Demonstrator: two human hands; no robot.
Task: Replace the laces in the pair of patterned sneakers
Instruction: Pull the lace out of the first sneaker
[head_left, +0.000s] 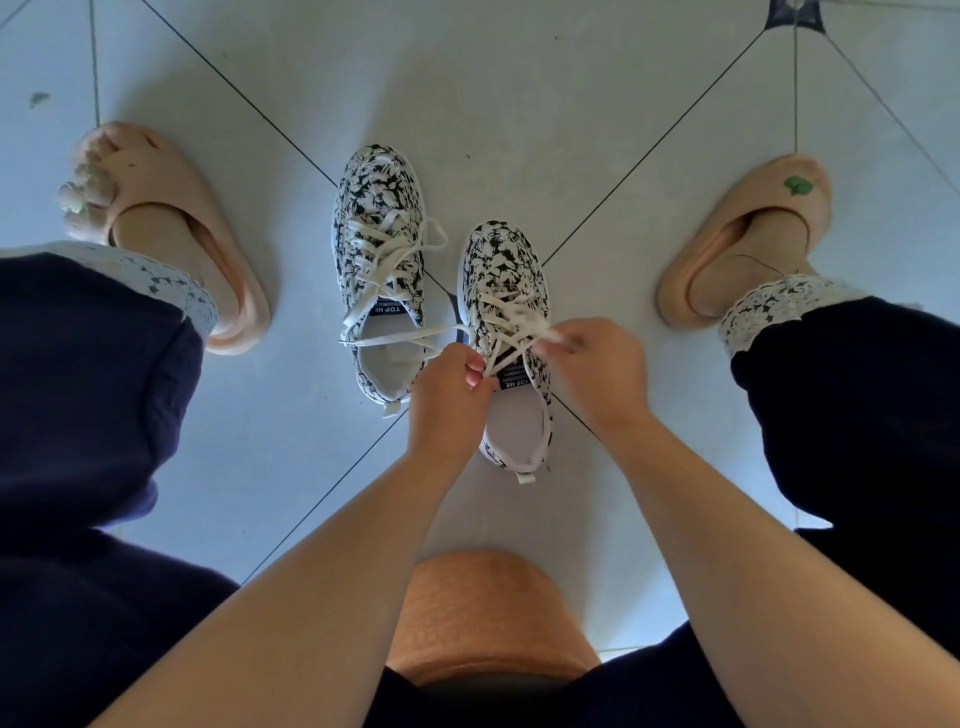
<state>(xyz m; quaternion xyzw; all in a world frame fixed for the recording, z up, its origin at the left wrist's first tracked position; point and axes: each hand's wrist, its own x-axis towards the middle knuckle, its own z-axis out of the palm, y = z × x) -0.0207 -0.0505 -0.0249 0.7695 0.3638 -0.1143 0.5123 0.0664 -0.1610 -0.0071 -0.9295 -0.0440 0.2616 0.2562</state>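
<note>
Two patterned sneakers sit side by side on the pale tiled floor (519, 93), toes pointing away: the left sneaker (376, 228) and the right sneaker (506, 291), both black-and-white floral knit with white soles. Each carries one flat white lace. The left sneaker's lace (387, 249) lies loose and looped. Both hands work at the right sneaker's tongue: the left hand (449, 392) pinches the right sneaker's lace (506, 325) between curled fingers, and the right hand (597, 364) is closed on the other end. Two smooth peach foam slippers (727, 260) flank the pair, one on each foot, under dark trousers with lace-trimmed cuffs.
</note>
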